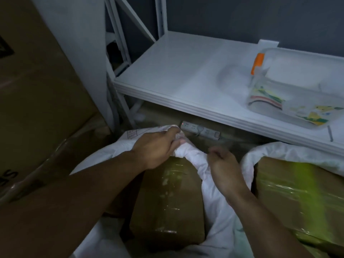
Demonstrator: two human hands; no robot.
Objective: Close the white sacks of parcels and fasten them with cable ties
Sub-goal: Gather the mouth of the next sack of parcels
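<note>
My left hand [158,148] gripped the gathered mouth of the white woven plastic sack [193,161], its fingers [177,139] curled tight round a bunch of the cloth. From that grip the sack's neck ran as a twisted rope down toward my right hand [226,172], which lay against it. The right fingers [216,152] were curled inward and blurred, and I could not tell whether they pinched the cloth or held nothing.

Below both sets of fingers, where the sack gaped open, lay a brown cardboard parcel bound in clear tape [167,198]. To the right of my right fingers stood a second white sack [279,151], its mouth open around another brown taped parcel [297,192].

Just beyond my left fingers, on the floor, lay a white power strip [201,130] with a small red light. It sat under the edge of a white metal shelf [186,71] that stretched away above and beyond my fingers. Far to the right on that shelf sat a clear plastic tub [307,86]. Left of my left fingers rose a large brown cardboard carton [37,90].
</note>
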